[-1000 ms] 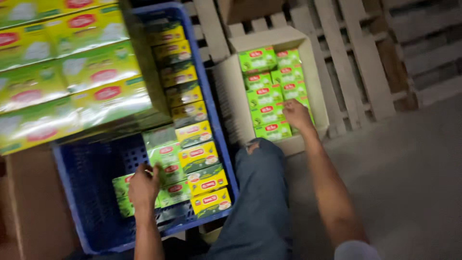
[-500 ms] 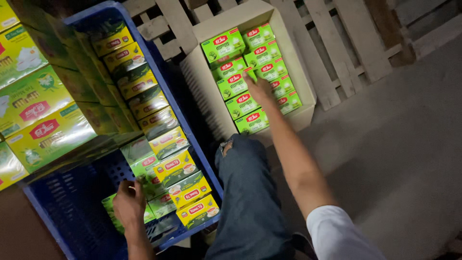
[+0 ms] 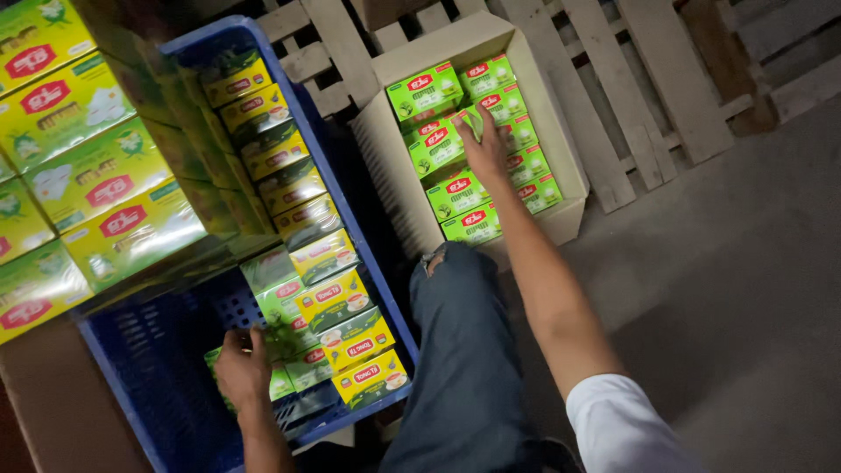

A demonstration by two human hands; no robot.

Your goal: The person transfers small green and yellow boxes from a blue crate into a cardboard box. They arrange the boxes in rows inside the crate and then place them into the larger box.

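My right hand [image 3: 484, 147] reaches into a cream cardboard box [image 3: 545, 105] packed with small green tea boxes. Its fingers close around one green box [image 3: 435, 145], which sits tilted above its neighbours. My left hand [image 3: 242, 368] rests inside a blue plastic crate [image 3: 158, 377], fingers on a row of green boxes [image 3: 280, 307] at the crate's near end. A column of yellow tea boxes [image 3: 337, 298] runs along the crate's right wall. My knee in jeans [image 3: 460, 350] lies between crate and cardboard box.
A tall stack of large yellow-green cartons [image 3: 79, 166] leans over the crate's left side. A pale wooden pallet [image 3: 631, 79] lies behind the cardboard box. Grey concrete floor [image 3: 745, 289] spreads to the right.
My right hand has moved further up the cardboard box and taken hold of a green box, lifting it askew. My left hand stays on the green boxes in the crate.
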